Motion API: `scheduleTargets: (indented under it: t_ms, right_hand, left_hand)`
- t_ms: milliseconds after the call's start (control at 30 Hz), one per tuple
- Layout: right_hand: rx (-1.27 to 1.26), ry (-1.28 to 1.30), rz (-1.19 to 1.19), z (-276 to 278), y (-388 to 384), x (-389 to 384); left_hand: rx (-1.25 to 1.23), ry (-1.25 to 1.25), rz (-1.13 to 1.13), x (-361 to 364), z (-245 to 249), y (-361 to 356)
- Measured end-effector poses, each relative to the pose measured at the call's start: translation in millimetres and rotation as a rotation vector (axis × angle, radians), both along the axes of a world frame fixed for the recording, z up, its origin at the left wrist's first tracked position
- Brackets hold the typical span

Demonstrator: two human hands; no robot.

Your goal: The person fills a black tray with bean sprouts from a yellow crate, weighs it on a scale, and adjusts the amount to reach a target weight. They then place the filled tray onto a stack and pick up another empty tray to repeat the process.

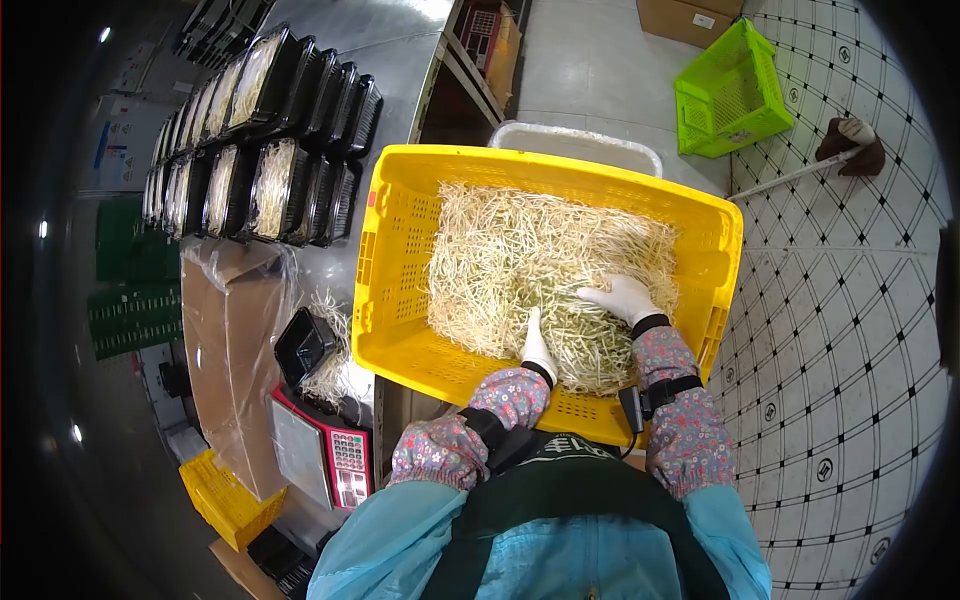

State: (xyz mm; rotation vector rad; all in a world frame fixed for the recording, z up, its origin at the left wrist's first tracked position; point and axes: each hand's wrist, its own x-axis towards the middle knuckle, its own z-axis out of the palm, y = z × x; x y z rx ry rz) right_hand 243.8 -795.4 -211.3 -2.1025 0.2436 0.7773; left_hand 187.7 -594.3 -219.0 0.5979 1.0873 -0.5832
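A yellow perforated crate (400, 345) in front of me holds a thick layer of bean sprouts (490, 240), pale with greenish heads near the middle. My left hand (538, 350), in a white glove, dips into the sprouts near the crate's front side. Its thumb points up and away; the other fingers are buried. To the right, my right hand (625, 298), also gloved, lies on the sprouts with its visible fingers stretched leftward and partly hidden. A mound of sprouts sits between the two hands. Both hands look open.
Left, a metal table (395, 60) carries stacked black trays (270, 190) of sprouts, a cardboard box (230, 350), a red scale (325, 450) and an empty black tray (304, 347) beside loose sprouts (340, 375). A green crate (735, 95) stands on the floor.
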Motion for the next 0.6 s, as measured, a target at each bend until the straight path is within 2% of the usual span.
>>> scheduleTargets:
  t_ms: [33,100,133,233,300,400,500,533,600]
  right_hand:
    - [-0.008,0.000,0.001,-2,-3,3]
    - [-0.029,0.004,0.002,-9,-9,8]
    - [-0.070,0.013,-0.008,-12,-9,8]
    - [-0.080,-0.046,-0.044,-20,-4,0]
    - [-0.102,-0.087,-0.046,-23,-1,-6]
    - [-0.204,-0.054,0.012,-13,4,-4]
    - [-0.311,0.025,0.049,-12,15,-4]
    - [-0.326,0.012,0.053,-9,18,-5]
    - [-0.350,-0.016,0.030,1,22,-6]
  left_hand:
    - [-0.025,-0.012,-0.021,4,9,-2]
    - [0.126,0.088,-0.072,11,12,-9]
    - [0.104,0.033,-0.119,7,-2,-5]
    - [0.176,0.077,-0.063,-5,-10,-3]
    - [0.386,0.168,-0.089,-22,-56,-4]
    - [0.697,0.340,-0.145,-19,-72,-19]
    - [0.504,0.296,-0.044,-10,-61,-22]
    - [0.445,0.265,0.024,-6,-37,-27]
    - [0.339,0.219,0.069,-4,-33,-25]
